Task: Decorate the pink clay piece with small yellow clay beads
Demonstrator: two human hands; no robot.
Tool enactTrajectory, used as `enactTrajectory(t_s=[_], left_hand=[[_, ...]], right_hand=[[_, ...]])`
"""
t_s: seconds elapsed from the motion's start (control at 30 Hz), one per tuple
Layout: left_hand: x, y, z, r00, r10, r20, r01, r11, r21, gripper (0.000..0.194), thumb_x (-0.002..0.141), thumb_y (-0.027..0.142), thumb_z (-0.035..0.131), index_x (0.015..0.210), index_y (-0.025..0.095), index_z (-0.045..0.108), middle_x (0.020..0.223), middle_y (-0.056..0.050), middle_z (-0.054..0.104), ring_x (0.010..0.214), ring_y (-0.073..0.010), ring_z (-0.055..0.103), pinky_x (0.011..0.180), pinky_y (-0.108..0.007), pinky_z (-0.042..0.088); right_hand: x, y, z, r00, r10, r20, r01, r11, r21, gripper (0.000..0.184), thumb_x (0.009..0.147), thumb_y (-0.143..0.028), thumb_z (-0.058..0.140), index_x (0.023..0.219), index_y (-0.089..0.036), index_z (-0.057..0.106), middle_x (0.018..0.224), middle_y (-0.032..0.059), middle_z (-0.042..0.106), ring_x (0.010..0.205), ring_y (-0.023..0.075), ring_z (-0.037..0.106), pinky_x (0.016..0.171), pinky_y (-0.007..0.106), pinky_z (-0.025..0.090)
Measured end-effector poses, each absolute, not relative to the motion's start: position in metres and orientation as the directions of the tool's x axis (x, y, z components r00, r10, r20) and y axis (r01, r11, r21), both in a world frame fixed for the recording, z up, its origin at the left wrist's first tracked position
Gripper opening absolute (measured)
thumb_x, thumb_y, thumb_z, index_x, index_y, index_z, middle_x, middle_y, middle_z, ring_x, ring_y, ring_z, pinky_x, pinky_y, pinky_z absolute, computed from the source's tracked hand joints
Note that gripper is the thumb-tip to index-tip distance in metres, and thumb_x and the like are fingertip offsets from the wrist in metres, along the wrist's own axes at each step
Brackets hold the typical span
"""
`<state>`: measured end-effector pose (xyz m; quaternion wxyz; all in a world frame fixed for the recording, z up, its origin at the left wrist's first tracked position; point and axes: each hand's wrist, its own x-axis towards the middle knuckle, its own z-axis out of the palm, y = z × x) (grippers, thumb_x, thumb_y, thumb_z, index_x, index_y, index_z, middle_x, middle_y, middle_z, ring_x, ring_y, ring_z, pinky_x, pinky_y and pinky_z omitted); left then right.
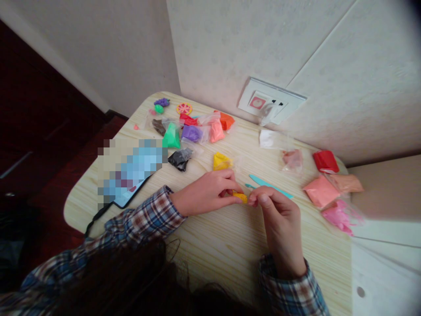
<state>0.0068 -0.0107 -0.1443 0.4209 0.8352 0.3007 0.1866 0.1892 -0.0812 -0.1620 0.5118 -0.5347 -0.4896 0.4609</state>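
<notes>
Between the thumb and fingers of my left hand (208, 191) is a small piece of yellow clay (242, 197). My right hand (282, 217) is closed in a pinch just to the right of the clay; whatever its fingertips hold, if anything, is hidden. A narrow gap seems to lie between the right fingertips and the clay. Behind the right hand, a flat teal modelling tool (272, 186) lies on the table, with the tip of a second teal tool (249, 186) beside it. Beyond my left hand sits a bag of yellow clay (222, 161).
On the wooden table (210, 245) lie bags of black (180, 159), green (171, 136), purple (191, 133), white (266, 138) and pink clay (320, 191). Small clay grapes (162, 102) and a round slice (184, 109) stand far left. A phone (141, 175) lies left. The wall has a socket (272, 101).
</notes>
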Motion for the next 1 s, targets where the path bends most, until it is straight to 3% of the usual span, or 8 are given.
enactTrajectory(t_s=[0.13, 0.33, 0.47, 0.63, 0.73, 0.87, 1.0], left_hand=[[0.0066, -0.0113, -0.1472, 0.756, 0.652, 0.052, 0.353, -0.472, 0.808, 0.014, 0.091, 0.02, 0.062, 0.095, 0.014, 0.074, 0.084, -0.002, 0.058, 0.073, -0.0127, 0.054, 0.07, -0.025, 0.044], [0.0059, -0.012, -0.1505, 0.747, 0.661, 0.08, 0.355, -0.498, 0.791, 0.019, 0.088, 0.014, 0.064, 0.106, 0.01, 0.072, 0.088, -0.004, 0.059, 0.077, -0.0144, 0.056, 0.068, -0.025, 0.044], [0.0054, -0.0114, -0.1503, 0.737, 0.67, 0.092, 0.367, -0.511, 0.777, 0.017, 0.087, 0.013, 0.065, 0.102, 0.01, 0.072, 0.09, -0.005, 0.061, 0.081, -0.0152, 0.058, 0.07, -0.025, 0.046], [0.004, -0.0092, -0.1482, 0.743, 0.665, 0.079, 0.369, -0.505, 0.78, 0.02, 0.083, 0.02, 0.073, 0.1, 0.01, 0.072, 0.09, -0.005, 0.06, 0.079, -0.0143, 0.057, 0.069, -0.024, 0.046], [0.0029, -0.0083, -0.1489, 0.746, 0.661, 0.076, 0.375, -0.512, 0.773, 0.021, 0.079, 0.013, 0.075, 0.1, 0.011, 0.071, 0.092, -0.004, 0.06, 0.08, -0.0146, 0.058, 0.071, -0.025, 0.046], [0.0021, -0.0079, -0.1512, 0.739, 0.669, 0.081, 0.394, -0.526, 0.753, 0.024, 0.082, 0.003, 0.066, 0.103, 0.011, 0.07, 0.094, -0.004, 0.06, 0.083, -0.0149, 0.057, 0.075, -0.026, 0.047], [0.0023, -0.0083, -0.1508, 0.73, 0.678, 0.086, 0.401, -0.527, 0.75, 0.023, 0.082, 0.002, 0.066, 0.104, 0.01, 0.07, 0.092, -0.004, 0.059, 0.081, -0.0142, 0.056, 0.073, -0.025, 0.046]], right_hand=[[0.1907, -0.0813, -0.1639, 0.107, 0.994, 0.014, 0.05, 0.008, -0.999, 0.028, 0.093, -0.036, 0.06, 0.069, -0.022, 0.064, 0.067, -0.0024, 0.059, 0.068, 0.0146, 0.055, 0.067, 0.029, 0.041], [0.1889, -0.0788, -0.1619, 0.148, 0.989, 0.009, 0.048, 0.001, -0.999, 0.016, 0.084, -0.032, 0.071, 0.075, -0.023, 0.063, 0.069, -0.0031, 0.057, 0.066, 0.014, 0.052, 0.062, 0.027, 0.04], [0.1879, -0.0786, -0.1612, 0.127, 0.992, -0.002, 0.065, -0.01, -0.998, 0.01, 0.084, -0.031, 0.072, 0.079, -0.023, 0.068, 0.072, -0.0028, 0.062, 0.068, 0.0138, 0.055, 0.064, 0.027, 0.041], [0.189, -0.081, -0.1615, 0.116, 0.993, -0.005, 0.078, -0.015, -0.997, 0.029, 0.094, -0.035, 0.059, 0.069, -0.022, 0.063, 0.069, -0.0027, 0.057, 0.069, 0.0133, 0.052, 0.068, 0.028, 0.039], [0.1892, -0.0821, -0.162, 0.129, 0.992, -0.002, 0.061, -0.01, -0.998, 0.031, 0.095, -0.037, 0.057, 0.069, -0.022, 0.059, 0.067, -0.0034, 0.054, 0.069, 0.0133, 0.049, 0.068, 0.028, 0.037], [0.188, -0.0813, -0.1618, 0.163, 0.987, -0.006, 0.047, -0.014, -0.999, 0.025, 0.093, -0.035, 0.061, 0.073, -0.022, 0.058, 0.069, -0.0039, 0.052, 0.07, 0.0131, 0.048, 0.067, 0.028, 0.036], [0.187, -0.079, -0.1617, 0.175, 0.984, -0.011, 0.04, -0.018, -0.999, 0.018, 0.088, -0.034, 0.068, 0.077, -0.022, 0.061, 0.07, -0.005, 0.054, 0.069, 0.0121, 0.05, 0.066, 0.026, 0.038]])
